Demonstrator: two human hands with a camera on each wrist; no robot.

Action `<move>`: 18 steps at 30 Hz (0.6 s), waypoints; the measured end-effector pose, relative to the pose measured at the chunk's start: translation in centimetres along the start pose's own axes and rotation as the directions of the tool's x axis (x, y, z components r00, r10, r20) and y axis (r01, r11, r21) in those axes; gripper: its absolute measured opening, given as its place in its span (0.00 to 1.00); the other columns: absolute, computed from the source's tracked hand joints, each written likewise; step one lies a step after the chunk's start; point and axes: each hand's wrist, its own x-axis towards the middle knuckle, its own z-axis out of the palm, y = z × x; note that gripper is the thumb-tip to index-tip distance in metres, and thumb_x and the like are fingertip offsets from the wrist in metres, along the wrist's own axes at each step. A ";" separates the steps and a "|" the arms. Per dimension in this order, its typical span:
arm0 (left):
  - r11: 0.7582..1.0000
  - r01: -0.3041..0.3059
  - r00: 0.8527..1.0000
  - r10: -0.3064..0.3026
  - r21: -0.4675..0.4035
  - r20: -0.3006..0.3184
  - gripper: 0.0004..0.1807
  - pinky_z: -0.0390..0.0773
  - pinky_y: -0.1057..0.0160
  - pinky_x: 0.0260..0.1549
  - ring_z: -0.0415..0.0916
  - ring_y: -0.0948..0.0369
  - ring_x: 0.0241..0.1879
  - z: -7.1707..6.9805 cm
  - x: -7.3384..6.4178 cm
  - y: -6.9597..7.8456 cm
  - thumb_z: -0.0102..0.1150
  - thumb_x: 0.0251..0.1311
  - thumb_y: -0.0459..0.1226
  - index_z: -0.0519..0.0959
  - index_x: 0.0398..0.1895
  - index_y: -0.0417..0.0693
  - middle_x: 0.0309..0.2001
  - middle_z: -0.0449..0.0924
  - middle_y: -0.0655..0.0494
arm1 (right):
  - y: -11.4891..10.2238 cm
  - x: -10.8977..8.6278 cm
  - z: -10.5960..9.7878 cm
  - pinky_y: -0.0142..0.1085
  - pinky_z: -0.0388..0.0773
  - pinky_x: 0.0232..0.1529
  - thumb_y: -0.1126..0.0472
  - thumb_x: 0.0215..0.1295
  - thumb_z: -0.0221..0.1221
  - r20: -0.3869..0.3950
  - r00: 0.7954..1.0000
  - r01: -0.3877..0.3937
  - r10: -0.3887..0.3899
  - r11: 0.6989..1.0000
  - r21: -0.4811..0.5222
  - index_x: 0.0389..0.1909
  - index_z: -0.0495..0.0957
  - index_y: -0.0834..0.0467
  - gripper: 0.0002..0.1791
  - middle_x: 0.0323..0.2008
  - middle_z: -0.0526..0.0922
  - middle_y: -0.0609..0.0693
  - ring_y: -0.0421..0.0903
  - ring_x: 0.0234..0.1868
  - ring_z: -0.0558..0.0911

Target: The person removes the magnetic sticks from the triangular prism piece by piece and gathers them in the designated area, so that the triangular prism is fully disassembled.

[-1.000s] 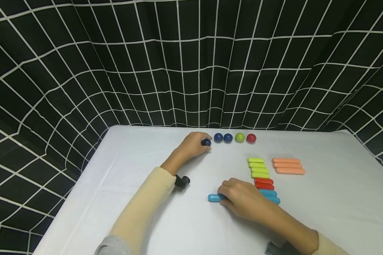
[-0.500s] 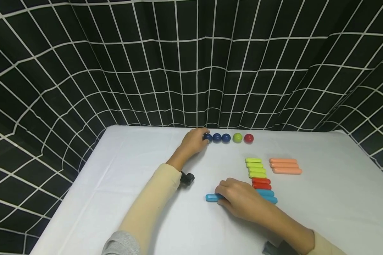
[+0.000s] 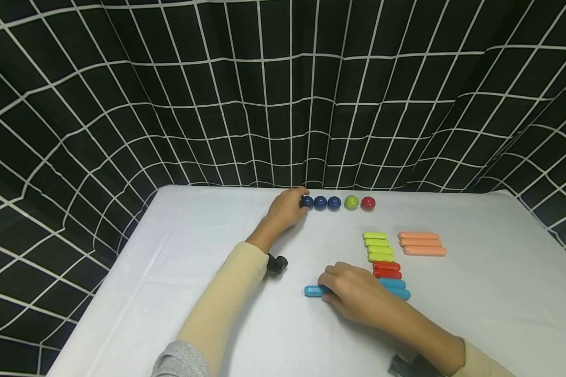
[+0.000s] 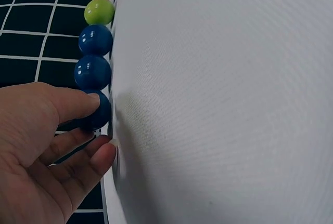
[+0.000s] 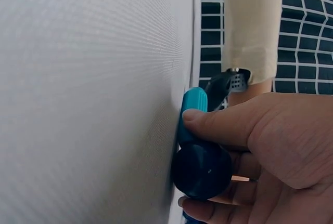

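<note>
At the back of the table, my left hand (image 3: 285,209) pinches a dark blue ball (image 4: 99,112) between thumb and fingers, at the left end of a row. Beside it in that row are two more blue balls (image 3: 327,202), a green ball (image 3: 351,202) and a red ball (image 3: 368,203). Nearer the front, my right hand (image 3: 356,290) grips a light blue stick (image 3: 314,291), whose left end pokes out. A dark blue ball (image 5: 202,169) shows by the right fingers in the right wrist view; whether they hold it too, I cannot tell.
Right of my right hand lie two light blue sticks (image 3: 398,293), partly hidden. Beyond them are red sticks (image 3: 387,269), several yellow-green sticks (image 3: 378,246) and three orange sticks (image 3: 422,244). The white table (image 3: 490,293) ends at a black gridded curtain (image 3: 283,104).
My left hand has moved slightly back and right, bringing its blue ball up against the row of balls. The right hand has stayed on the light blue stick; the head view has shifted slightly.
</note>
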 end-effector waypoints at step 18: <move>0.986 -0.158 0.984 0.162 -0.057 0.069 0.19 0.75 0.58 0.52 0.77 0.56 0.53 -2.2 -5.0 -0.3 0.65 0.62 0.34 0.80 0.57 0.49 0.56 0.80 0.51 | 0.9 0.0 0.1 0.43 0.76 0.59 0.73 0.54 0.69 -0.112 0.933 0.349 -0.342 0.936 0.051 0.35 0.87 0.50 0.14 0.50 0.82 0.46 0.47 0.56 0.77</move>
